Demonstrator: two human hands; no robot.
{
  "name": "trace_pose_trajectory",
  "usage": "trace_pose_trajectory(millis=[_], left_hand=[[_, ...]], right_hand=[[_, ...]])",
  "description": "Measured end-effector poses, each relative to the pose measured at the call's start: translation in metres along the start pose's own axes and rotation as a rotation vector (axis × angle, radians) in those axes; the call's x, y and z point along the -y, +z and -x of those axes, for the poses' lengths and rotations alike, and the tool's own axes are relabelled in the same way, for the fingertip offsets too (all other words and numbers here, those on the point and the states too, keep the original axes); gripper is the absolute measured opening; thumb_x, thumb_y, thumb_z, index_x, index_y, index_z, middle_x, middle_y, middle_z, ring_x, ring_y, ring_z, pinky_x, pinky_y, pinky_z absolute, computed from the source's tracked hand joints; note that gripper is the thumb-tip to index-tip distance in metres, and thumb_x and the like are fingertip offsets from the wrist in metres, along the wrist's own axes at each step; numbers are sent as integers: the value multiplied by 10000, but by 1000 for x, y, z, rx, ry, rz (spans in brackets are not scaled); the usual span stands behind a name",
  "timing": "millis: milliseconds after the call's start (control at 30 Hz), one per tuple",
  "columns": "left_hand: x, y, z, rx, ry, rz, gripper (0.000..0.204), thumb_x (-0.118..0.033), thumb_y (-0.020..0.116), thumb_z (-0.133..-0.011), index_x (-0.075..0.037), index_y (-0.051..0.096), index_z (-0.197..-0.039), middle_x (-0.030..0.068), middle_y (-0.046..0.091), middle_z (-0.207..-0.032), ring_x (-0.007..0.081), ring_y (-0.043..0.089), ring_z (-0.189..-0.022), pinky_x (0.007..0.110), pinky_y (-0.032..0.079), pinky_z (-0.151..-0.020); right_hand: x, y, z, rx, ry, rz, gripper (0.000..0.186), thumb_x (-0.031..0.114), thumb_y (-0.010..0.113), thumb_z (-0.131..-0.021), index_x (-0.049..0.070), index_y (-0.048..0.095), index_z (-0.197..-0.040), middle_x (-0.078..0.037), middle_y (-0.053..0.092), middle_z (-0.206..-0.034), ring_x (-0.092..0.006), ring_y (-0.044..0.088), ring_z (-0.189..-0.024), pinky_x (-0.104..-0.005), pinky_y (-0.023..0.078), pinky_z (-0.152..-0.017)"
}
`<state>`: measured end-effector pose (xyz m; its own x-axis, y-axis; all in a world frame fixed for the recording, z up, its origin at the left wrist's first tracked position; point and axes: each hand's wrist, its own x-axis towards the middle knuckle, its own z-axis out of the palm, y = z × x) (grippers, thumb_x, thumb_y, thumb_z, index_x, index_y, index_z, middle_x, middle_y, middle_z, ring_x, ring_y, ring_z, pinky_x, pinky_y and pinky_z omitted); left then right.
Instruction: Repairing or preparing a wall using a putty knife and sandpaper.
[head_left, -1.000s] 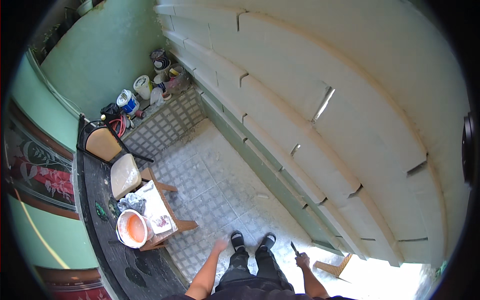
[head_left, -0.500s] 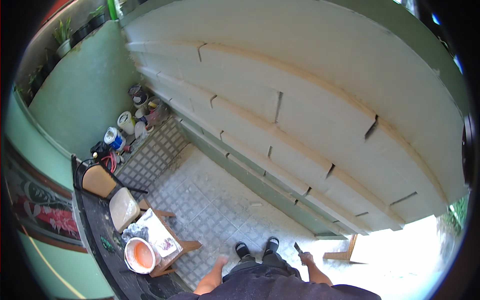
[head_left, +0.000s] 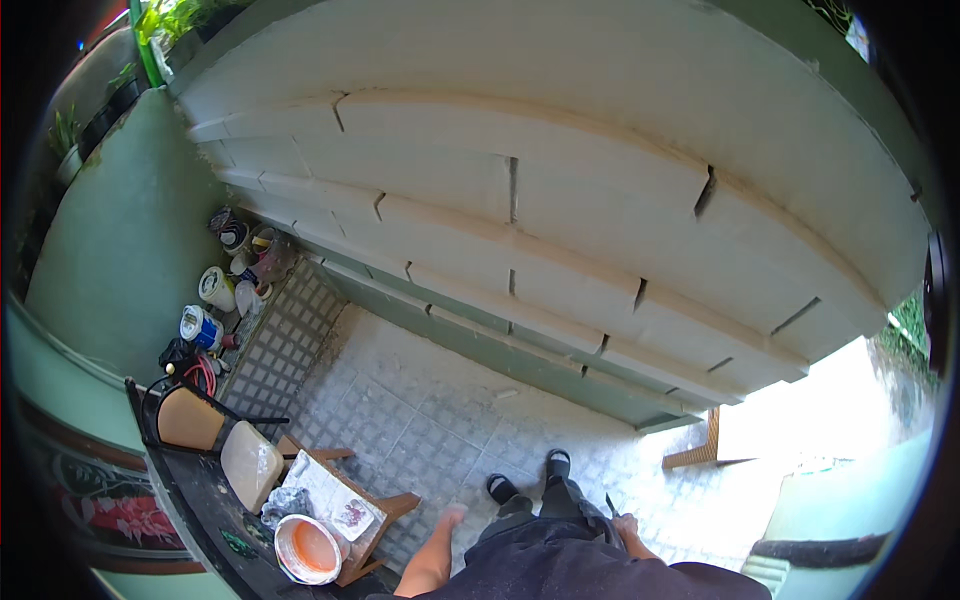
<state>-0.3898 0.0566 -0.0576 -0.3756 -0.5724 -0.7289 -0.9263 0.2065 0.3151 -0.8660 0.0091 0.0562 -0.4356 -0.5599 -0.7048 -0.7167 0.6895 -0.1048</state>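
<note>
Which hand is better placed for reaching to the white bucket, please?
Probably the left hand: it looks empty and is nearer the white bucket; the right hand holds a dark tool.

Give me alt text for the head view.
A person's right hand holds a dark-bladed tool low beside the body, while the left hand hangs with nothing visible in it. A pale wall with raised bands fills the upper view; a bucket with orange contents sits lower left.

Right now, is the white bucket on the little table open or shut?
Open: no lid covers the white bucket, and orange stuff shows inside it.
</note>
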Motion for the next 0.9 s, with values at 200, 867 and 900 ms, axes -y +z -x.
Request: trace_pose_trajectory(millis=[200,867,900], left_hand=[[20,-121,-22,-523,-350,771,325,-302,484,-858,-38,641,-964,195,652,-988,379,616,-917,457,476,-768],[-126,-233,-101,-336,-71,863,505,-417,485,-908,-9,597,-1184,162,661,-1093,221,615,-1011,324,449,-872],[-141,-249,-105,-367,-31,811,510,-408,487,-912,-1,583,-1204,154,661,-1089,204,613,-1007,320,448,-874]], right_hand=[[-109,59,-48,150,-124,217,391,309,507,-801,5,687,-969,-234,645,-1058,-387,635,-977,-416,519,-843],[-16,-29,-84,287,131,-1260,211,233,451,-916,84,557,-812,-102,537,-627,-236,549,-530,-402,507,-544],[-9,-43,-90,310,171,-1456,172,210,428,-932,94,540,-870,-76,510,-609,-210,518,-487,-396,502,-515]])
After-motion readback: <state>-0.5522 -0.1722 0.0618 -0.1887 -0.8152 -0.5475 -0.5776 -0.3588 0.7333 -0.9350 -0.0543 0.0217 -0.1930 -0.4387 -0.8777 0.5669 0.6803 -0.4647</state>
